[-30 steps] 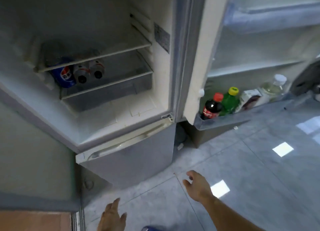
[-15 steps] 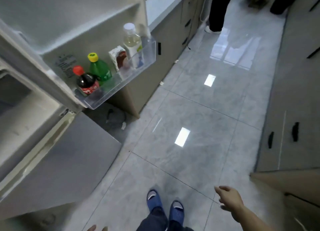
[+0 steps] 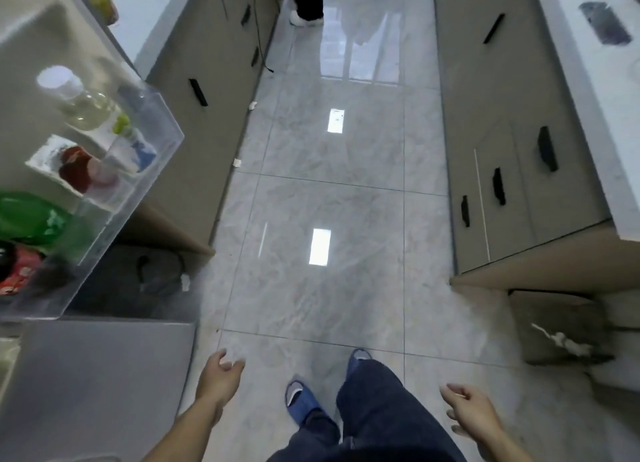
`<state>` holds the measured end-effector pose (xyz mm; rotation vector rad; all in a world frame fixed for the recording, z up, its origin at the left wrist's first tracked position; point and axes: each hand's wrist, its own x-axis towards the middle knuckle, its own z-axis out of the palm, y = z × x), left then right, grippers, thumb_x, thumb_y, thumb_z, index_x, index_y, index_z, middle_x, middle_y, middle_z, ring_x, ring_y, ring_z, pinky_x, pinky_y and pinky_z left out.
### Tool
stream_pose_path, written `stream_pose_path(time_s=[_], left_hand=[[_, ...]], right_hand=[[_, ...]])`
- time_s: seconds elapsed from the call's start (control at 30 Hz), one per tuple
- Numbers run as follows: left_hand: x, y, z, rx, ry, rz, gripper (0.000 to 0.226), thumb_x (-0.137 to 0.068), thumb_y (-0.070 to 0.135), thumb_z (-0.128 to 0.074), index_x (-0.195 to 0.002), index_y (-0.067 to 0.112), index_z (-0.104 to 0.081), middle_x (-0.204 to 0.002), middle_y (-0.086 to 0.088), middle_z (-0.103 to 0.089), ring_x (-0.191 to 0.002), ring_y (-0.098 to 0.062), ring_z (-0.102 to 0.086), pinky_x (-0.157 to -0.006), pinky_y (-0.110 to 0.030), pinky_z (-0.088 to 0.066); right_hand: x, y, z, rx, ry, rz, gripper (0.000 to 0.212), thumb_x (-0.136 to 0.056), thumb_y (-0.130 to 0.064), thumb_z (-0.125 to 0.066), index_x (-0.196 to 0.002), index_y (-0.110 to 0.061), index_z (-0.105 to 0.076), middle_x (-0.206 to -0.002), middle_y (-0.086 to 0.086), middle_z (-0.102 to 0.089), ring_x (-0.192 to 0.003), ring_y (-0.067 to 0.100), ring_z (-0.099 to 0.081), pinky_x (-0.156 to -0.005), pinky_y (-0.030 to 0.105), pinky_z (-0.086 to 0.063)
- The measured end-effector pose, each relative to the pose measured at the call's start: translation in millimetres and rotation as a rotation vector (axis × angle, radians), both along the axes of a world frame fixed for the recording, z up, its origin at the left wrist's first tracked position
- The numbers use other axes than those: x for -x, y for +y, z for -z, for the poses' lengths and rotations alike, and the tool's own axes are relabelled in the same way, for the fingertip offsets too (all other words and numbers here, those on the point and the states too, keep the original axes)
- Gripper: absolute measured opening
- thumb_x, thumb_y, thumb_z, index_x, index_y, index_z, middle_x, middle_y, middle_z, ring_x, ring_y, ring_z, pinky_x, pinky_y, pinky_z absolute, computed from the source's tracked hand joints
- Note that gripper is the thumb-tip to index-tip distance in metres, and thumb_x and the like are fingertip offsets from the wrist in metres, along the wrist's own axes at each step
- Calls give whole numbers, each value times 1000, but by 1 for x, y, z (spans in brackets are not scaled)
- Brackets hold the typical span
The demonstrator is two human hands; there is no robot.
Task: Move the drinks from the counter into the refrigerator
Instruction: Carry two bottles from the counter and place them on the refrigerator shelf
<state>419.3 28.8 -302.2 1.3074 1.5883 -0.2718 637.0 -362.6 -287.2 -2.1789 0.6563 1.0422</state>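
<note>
Glossy floor tiles (image 3: pixel 332 191), clear-plastic door bin (image 3: pixel 152 156)

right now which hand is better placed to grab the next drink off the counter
Probably the right hand. It hangs empty on the same side as the counter at right; the left hand, also empty, is beside the open fridge door. No drink is clearly visible on that counter.

A tiled aisle (image 3: pixel 332 198) lay open between cabinets; left of it, the refrigerator's door bin (image 3: pixel 138 170) jutted out.
</note>
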Motion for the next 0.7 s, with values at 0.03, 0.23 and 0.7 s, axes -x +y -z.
stream_pose_path(time_s=[0.03, 0.23, 0.7], left_hand=[[-17, 9, 0, -4, -23, -8, 58, -92, 25, -66, -145, 14, -42, -124, -14, -57, -88, -27, -61, -88, -41, -53], [-117, 47, -2, -32, -48, 16, 58, -94, 24, -65, -145, 15, -41, -132, -16, -54, -88, -24, -58, -86, -41, -53], [-284, 98, -23, -12, 8, -336, 45, -96, 21, -61, -138, 10, -50, -127, -13, -53, -104, -31, -53, -87, -48, -51]], right_hand=[[0, -2, 1, 18, 4, 8, 22, -88, -29, -72, -104, -16, -64, -97, 4, -67, -81, 27, -66, -63, 31, -52], [-35, -12, 30, 96, 48, 38, 31, -81, -10, -79, -105, 7, -68, -103, 19, -70, -93, 32, -67, -92, 40, -50], [-366, 195, 9, -69, -28, -342, 18, -92, -27, -67, -104, -15, -63, -82, 1, -60, -73, 18, -54, -75, 30, -45]])
